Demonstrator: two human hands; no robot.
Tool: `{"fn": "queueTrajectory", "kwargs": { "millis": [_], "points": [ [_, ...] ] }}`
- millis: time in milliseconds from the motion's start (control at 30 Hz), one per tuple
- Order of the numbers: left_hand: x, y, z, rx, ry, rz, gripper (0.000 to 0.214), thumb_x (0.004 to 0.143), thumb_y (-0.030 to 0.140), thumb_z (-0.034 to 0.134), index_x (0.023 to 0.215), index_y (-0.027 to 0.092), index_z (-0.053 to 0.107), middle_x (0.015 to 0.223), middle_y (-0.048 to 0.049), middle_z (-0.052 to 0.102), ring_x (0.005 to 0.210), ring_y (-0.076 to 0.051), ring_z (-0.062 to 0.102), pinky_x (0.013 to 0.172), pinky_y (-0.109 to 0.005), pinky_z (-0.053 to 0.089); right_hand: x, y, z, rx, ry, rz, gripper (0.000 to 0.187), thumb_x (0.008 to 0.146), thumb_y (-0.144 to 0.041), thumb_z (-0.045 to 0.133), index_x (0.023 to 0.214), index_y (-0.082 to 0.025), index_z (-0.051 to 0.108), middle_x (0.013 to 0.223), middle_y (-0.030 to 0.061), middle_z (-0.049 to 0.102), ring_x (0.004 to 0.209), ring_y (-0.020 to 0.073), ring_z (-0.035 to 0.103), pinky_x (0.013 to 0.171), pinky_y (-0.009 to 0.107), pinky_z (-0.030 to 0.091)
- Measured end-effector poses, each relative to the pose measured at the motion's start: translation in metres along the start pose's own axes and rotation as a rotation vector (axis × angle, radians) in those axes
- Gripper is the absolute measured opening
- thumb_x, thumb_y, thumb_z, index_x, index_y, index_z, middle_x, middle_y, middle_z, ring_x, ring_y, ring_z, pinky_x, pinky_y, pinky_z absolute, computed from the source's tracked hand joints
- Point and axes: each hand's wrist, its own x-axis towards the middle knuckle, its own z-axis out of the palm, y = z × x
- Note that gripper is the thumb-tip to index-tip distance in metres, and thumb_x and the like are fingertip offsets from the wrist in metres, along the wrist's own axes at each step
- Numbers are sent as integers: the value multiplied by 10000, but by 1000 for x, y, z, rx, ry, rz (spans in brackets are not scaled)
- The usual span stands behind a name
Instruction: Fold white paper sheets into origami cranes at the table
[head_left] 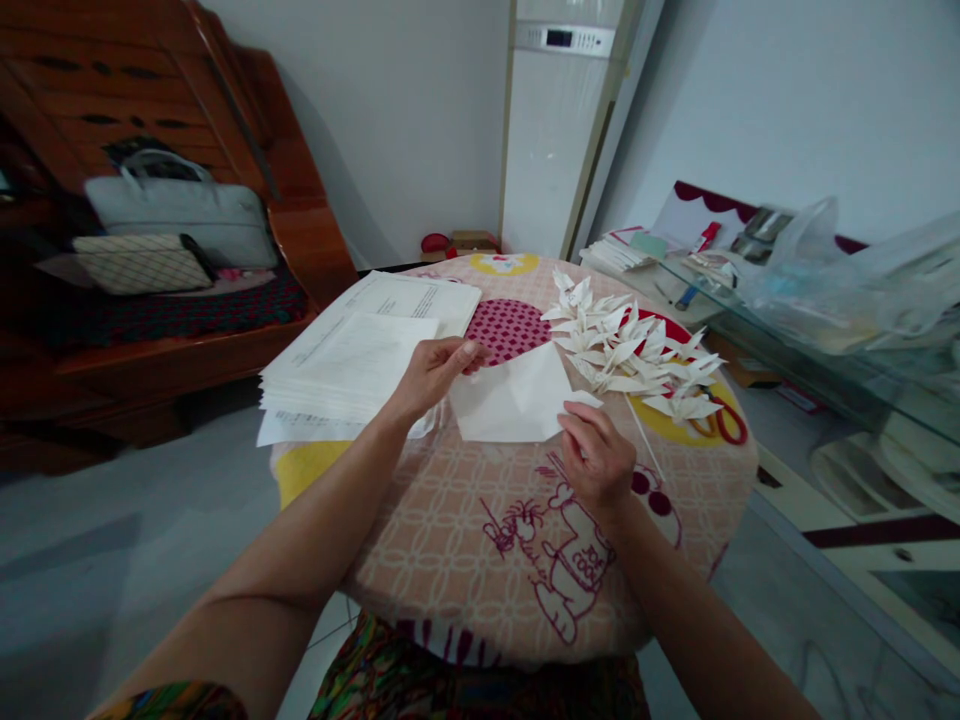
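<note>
My right hand (pixel 598 452) has thumb and fingers closed on the right-hand corner of a thin, creased white sheet of paper (pixel 510 400). My left hand (pixel 442 368) is at its upper left corner, fingertips drawn together; whether they pinch the paper, I cannot tell. The sheet lies about midway between the left and right edges of the round tabletop under a pink patterned cloth (pixel 442 530).

If I pull unevenly, that pinched corner could wrinkle or tear. The cloth looks soft, so a crease pressed on it might come out blurred. Toward the left edge, the loose stack of white printed sheets (pixel 352 375) sits just beside my left forearm (pixel 360 480); brushing it could fan the sheets out. Toward the right edge, the heap of pointed, folded white paper pieces (pixel 637 350) is near my right hand, and a careless swing could crush or scatter some, perhaps against the red-handled scissors (pixel 731 425).
</note>
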Motion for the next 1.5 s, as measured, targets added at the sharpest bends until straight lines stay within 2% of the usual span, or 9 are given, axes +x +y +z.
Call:
{"fn": "queueTrajectory", "kwargs": {
  "millis": [100,200,367,500,600,900,1233,1400,1500],
  "points": [
    [3,-14,1,265,110,-71,646,835,723,545,944,131,779,921,-118,752,799,-203,676,675,-264,517,-1,0,1,-2,5,-8,239,905,-88,547,1060,-203,687,1045,124,734,943,208,729,813,320,615],
    [5,-20,0,293,127,-94,640,853,706,525,1060,147,759,1079,-122,743,938,-235,683,747,-283,532,-1,0,0,2,29,-8,256,907,-93,549,1096,-205,681,1080,130,732,983,216,726,862,345,611],
    [5,-31,-1,206,-68,-272,584,713,526,750,1147,136,725,972,-107,757,816,-212,680,686,-297,520,0,1,-3,-1,69,20,255,916,-109,549,1100,-219,686,1099,118,739,997,218,729,883,351,612],
    [3,-38,-1,29,-152,-392,522,701,394,770,1144,124,714,846,-81,743,704,-161,647,602,-256,482,3,0,-5,16,112,22,251,901,-88,568,1083,-209,689,1099,123,743,1004,217,729,883,355,615],
    [1,-34,-1,-112,-194,-449,456,724,360,776,1125,150,723,863,-74,744,697,-137,645,621,-242,498,7,-3,-7,25,145,56,219,912,-116,561,1047,-218,699,1071,112,752,989,219,733,879,375,622],
    [-2,-20,11,-447,-467,-493,426,703,325,815,1095,175,740,1011,-108,763,767,-170,707,674,-252,547,8,-3,-10,119,150,180,213,897,-140,563,996,-235,726,1057,90,762,980,230,736,891,417,614],
    [-7,-18,20,-447,-327,-576,343,716,446,814,769,118,731,684,-67,722,521,-117,598,482,-209,439,5,3,-4,249,112,255,228,848,-107,563,952,-222,731,1046,86,759,981,227,728,881,419,600],
    [-4,-18,12,-434,-178,-606,386,673,484,830,681,124,693,582,-34,673,437,-108,555,415,-206,395,-2,15,0,381,37,415,269,896,-147,509,984,-200,758,1088,101,755,1045,243,707,923,447,577],
    [-3,-18,12,-424,-102,-559,367,689,470,818,683,125,694,599,-36,684,450,-109,570,423,-204,401,-5,17,4,354,-12,514,254,904,-257,582,1080,-183,749,1186,140,723,1089,260,692,864,418,610]
  ]
}}
